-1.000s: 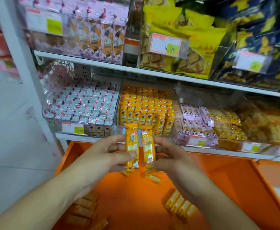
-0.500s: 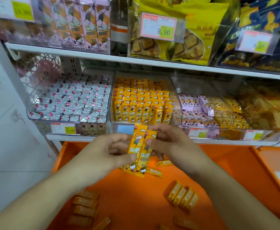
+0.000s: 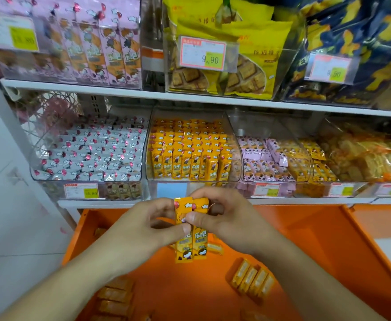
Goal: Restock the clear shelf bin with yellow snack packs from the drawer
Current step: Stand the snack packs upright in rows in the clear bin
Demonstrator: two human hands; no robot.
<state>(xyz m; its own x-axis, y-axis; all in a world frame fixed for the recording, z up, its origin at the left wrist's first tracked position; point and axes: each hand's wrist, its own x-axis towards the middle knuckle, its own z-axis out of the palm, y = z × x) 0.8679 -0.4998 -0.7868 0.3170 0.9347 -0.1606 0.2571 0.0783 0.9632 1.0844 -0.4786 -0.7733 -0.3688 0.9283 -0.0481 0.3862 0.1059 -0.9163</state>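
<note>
One head-worn wide-angle camera looks forward and down, close over the orange drawer (image 3: 329,246), facing the shelf bins (image 3: 232,144).

White shelf (image 3: 282,201): row of clear bins, middle clear bin (image 3: 232,144) packed with upright yellow snack packs (image 3: 191,156). Below, open orange drawer (image 3: 329,239): loose yellow packs (image 3: 252,280) on floor, four side by side.

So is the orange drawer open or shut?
Open: the orange drawer is pulled out below the shelf, with yellow snack packs lying inside.
</note>
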